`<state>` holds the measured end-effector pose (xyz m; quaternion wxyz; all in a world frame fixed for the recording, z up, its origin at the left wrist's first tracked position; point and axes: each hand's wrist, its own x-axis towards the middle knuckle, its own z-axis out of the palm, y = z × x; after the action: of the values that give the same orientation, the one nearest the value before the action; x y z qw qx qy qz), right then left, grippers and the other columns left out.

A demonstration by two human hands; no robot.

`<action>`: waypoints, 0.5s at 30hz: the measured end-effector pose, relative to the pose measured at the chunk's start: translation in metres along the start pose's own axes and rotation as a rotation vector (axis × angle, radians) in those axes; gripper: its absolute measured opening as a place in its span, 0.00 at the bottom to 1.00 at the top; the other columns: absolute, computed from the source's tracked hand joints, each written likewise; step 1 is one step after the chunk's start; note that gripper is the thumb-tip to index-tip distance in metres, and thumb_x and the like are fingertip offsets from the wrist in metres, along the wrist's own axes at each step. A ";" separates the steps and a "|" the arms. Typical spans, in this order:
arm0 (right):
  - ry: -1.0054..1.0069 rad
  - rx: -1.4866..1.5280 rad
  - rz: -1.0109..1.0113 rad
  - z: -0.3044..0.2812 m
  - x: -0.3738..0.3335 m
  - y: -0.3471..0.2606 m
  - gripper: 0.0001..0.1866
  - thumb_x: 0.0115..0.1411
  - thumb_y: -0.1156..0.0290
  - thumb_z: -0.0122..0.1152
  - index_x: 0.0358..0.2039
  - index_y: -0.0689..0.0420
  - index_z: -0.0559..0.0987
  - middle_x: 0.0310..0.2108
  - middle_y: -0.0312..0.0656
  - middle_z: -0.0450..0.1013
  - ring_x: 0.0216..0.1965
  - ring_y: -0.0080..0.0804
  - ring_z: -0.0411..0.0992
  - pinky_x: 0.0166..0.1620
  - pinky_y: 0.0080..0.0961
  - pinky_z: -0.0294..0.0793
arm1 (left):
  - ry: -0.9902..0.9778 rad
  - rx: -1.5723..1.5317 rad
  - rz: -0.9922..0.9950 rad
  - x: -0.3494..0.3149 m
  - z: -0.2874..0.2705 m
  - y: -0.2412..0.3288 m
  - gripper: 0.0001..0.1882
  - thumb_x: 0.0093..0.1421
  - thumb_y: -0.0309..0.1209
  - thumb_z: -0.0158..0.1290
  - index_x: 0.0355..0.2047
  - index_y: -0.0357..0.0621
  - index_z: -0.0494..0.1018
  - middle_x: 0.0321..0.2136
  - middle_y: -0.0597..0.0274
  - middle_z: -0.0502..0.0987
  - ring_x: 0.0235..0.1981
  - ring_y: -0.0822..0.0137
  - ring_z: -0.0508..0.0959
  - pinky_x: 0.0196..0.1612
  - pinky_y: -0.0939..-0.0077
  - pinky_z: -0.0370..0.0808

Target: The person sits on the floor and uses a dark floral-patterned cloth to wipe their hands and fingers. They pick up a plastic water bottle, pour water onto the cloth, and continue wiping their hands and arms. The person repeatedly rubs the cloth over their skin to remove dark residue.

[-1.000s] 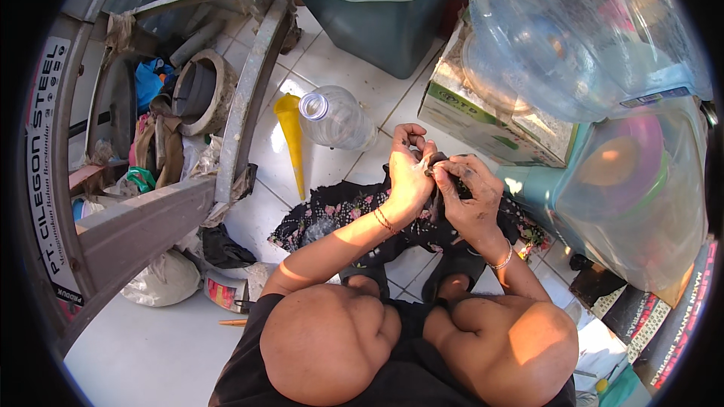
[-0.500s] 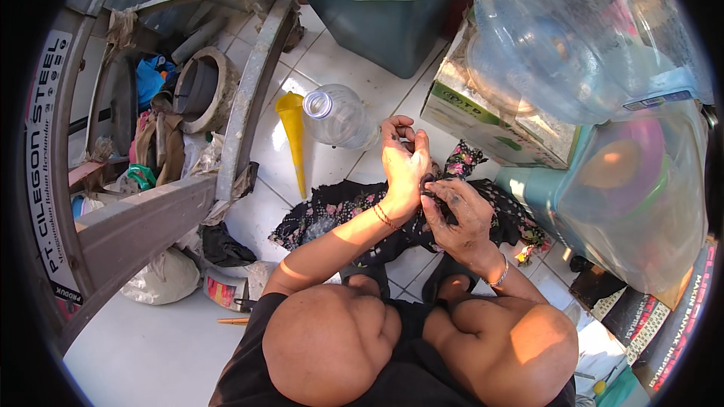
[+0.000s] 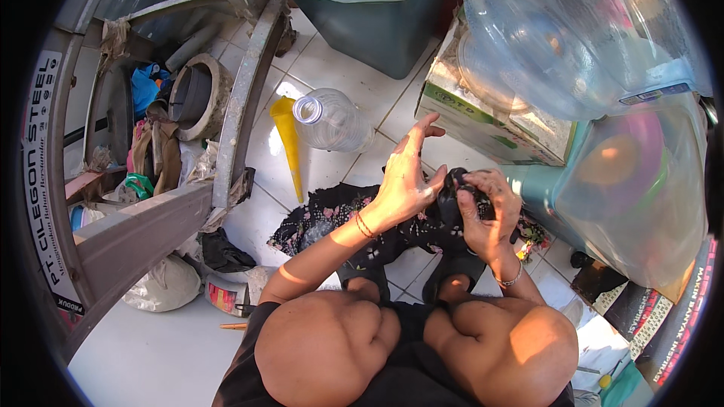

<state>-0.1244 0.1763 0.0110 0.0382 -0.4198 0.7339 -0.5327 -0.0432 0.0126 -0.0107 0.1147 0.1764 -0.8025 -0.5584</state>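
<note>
From the head camera, looking down, a crouching person's two bare knees (image 3: 324, 354) fill the lower part, and both forearms reach forward between and past them. The right hand (image 3: 492, 200), smudged with dark marks and wearing a bracelet, grips a bunched dark cloth (image 3: 450, 202) between its thumb and curled fingers. The left hand (image 3: 403, 181), with thin cords at the wrist, is open, its fingers extended and spread from the thumb; the thumb tip is right by the bunched cloth, though whether it touches cannot be told. The bunch is held in front of the knees, above a black floral cloth (image 3: 320, 215) spread over the white tiled floor (image 3: 260, 237); whether the two are one piece is unclear. Beyond the left hand, a clear plastic bottle (image 3: 339, 122) stands uncapped just beside a yellow funnel (image 3: 286, 143). Farther ahead is a dark bin (image 3: 369, 34) with a white liner. To the right, a large clear plastic jug (image 3: 558, 38) sits on a cardboard box (image 3: 494, 120). To the left is a worn metal frame (image 3: 246, 105), with jumbled items behind it.
</note>
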 end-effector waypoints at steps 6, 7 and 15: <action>-0.007 0.006 -0.044 0.022 0.022 -0.014 0.15 0.52 0.78 0.72 0.41 0.61 0.82 0.38 0.45 0.79 0.38 0.44 0.78 0.40 0.34 0.79 | -0.154 -0.275 0.215 -0.018 0.018 0.002 0.62 0.48 0.17 0.58 0.76 0.41 0.29 0.74 0.38 0.46 0.75 0.46 0.51 0.73 0.58 0.52; -0.012 0.001 -0.011 0.024 0.016 -0.014 0.14 0.52 0.77 0.72 0.40 0.61 0.82 0.36 0.45 0.79 0.37 0.44 0.78 0.40 0.35 0.79 | -0.138 -0.316 0.218 -0.018 0.020 0.000 0.64 0.45 0.17 0.57 0.76 0.40 0.29 0.74 0.39 0.44 0.75 0.43 0.49 0.74 0.58 0.51; -0.010 0.014 0.027 0.016 0.024 -0.009 0.09 0.55 0.76 0.71 0.38 0.60 0.84 0.34 0.45 0.80 0.32 0.41 0.80 0.35 0.31 0.80 | -0.332 -0.433 0.074 -0.026 0.011 0.015 0.76 0.39 0.24 0.67 0.74 0.44 0.18 0.76 0.42 0.38 0.76 0.52 0.46 0.75 0.58 0.48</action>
<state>-0.1263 0.1478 0.0209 0.0518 -0.4122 0.7356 -0.5351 -0.0260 0.0369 -0.0001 0.0368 0.0243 -0.6782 -0.7335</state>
